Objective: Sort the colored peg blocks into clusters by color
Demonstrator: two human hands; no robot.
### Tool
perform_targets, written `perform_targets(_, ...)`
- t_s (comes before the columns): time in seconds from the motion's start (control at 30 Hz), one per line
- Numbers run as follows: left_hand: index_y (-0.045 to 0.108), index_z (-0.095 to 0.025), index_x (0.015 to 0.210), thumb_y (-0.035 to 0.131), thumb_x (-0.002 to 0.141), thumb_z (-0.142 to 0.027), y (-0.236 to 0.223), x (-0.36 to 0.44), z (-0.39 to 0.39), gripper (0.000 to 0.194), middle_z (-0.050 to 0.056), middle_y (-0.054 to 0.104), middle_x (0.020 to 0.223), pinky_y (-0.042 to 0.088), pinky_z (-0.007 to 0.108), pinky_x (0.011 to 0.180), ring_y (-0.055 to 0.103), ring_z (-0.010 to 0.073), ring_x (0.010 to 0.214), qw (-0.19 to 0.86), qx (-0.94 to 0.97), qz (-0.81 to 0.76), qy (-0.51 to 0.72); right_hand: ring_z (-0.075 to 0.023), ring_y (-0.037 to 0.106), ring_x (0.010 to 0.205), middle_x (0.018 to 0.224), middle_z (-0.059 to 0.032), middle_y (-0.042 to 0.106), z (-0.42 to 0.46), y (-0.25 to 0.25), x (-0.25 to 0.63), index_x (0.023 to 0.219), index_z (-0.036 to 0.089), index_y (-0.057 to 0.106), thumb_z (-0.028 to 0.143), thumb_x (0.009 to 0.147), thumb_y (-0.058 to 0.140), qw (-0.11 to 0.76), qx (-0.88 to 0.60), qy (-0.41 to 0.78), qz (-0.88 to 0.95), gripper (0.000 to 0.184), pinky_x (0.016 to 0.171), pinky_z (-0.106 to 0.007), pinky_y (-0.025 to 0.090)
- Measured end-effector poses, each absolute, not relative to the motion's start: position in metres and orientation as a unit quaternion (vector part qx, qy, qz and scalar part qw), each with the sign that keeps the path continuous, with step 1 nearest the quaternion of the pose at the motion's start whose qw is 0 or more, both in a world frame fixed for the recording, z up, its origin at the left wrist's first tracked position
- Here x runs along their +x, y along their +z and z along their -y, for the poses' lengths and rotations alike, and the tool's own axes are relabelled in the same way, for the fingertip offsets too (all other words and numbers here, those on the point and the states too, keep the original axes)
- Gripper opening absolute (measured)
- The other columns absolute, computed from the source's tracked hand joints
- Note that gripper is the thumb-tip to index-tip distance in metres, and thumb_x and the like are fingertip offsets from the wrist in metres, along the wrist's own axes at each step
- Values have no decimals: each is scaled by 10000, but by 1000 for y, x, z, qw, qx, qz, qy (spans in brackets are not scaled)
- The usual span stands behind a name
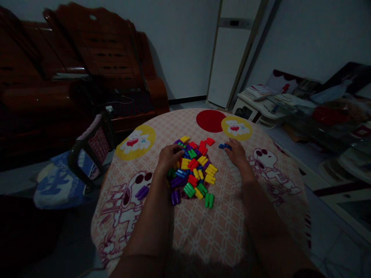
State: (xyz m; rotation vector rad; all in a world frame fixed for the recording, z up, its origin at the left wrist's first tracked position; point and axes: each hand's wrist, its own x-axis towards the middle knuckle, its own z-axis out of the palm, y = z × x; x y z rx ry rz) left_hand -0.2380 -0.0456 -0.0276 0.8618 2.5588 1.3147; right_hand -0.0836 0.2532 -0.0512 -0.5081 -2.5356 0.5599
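Note:
A heap of small plastic blocks [194,170] in red, yellow, green, blue and purple lies mid-table on a round table with a pink cartoon-print cloth [203,227]. My left hand [169,157] rests on the heap's left edge with fingers curled over some pieces; what it grips is hidden. My right hand [236,152] sits to the right of the heap, its fingers pinched on a blue block [224,146]. A purple piece [142,192] and a green piece [209,200] lie apart from the heap.
A dark wooden sofa [87,69] stands at the back left, with a chair [92,150] and a blue cushion [62,181] beside the table. A white door [228,58] is behind. Low shelves with papers [269,100] and clutter fill the right.

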Motion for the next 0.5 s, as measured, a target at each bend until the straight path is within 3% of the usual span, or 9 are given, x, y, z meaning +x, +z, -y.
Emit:
perform_targets(0.23, 780, -190, 973, 663, 776, -387, -30, -239, 45, 302, 67, 777, 857, 530, 307, 722, 711, 239, 817, 71, 285, -846, 445, -304, 593, 1242, 1336, -126, 647, -256, -50, -81, 1353, 203, 613, 155, 697, 685, 263, -184, 266, 909, 661, 1110, -525, 447)
perform_targets(0.5, 781, -199, 950, 667, 769, -379, -29, -239, 45, 279, 60, 776, 857, 531, 304, 718, 707, 236, 818, 64, 288, -843, 450, -265, 687, 1043, 1134, -100, 744, -258, -48, -79, 1164, 192, 703, 172, 709, 667, 253, -227, 279, 898, 458, 991, -452, 529)
